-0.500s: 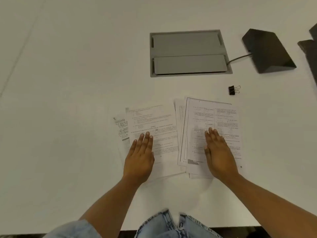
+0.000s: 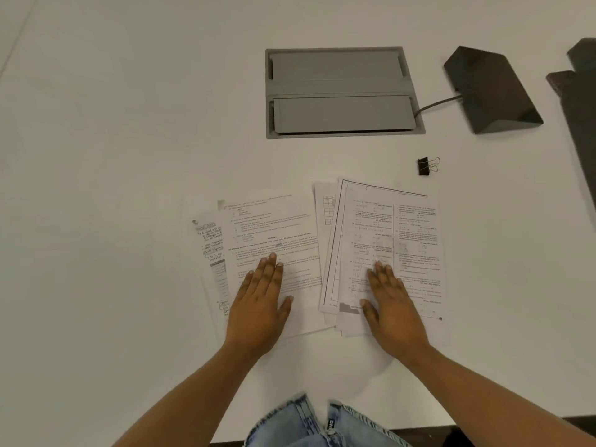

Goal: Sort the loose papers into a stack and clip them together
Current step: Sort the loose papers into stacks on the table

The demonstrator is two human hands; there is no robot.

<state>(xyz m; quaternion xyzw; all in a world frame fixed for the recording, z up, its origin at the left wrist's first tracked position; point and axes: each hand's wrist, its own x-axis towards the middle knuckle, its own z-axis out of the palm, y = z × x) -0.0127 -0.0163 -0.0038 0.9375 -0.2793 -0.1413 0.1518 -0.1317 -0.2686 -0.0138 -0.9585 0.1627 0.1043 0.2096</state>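
I am barely into this job. My left hand [image 2: 258,304] lies flat on the left group of printed sheets [image 2: 274,227], fingers straight and close together, thumb out to the side; it pinches nothing. My right hand [image 2: 393,308] lies flat the same way on the right group of printed sheets [image 2: 387,227], fingers together and pointing away from me, gripping nothing.

The papers are not yet one stack. The left group is fanned, with a handwritten page [image 2: 209,246] poking out from under its left edge. The right group touches it along the middle and overlaps loosely, several sheets skewed so their corners show at the top and bottom. By my reckoning, all the gathering and squaring is yet to be done.

The black binder clip [image 2: 427,166] lies untouched on the white table [image 2: 113,156], just beyond the far right corner of the right group and apart from it. Beyond the papers sits the grey cable hatch [image 2: 338,91] in the tabletop. Clipping comes last, once the edges are flush.
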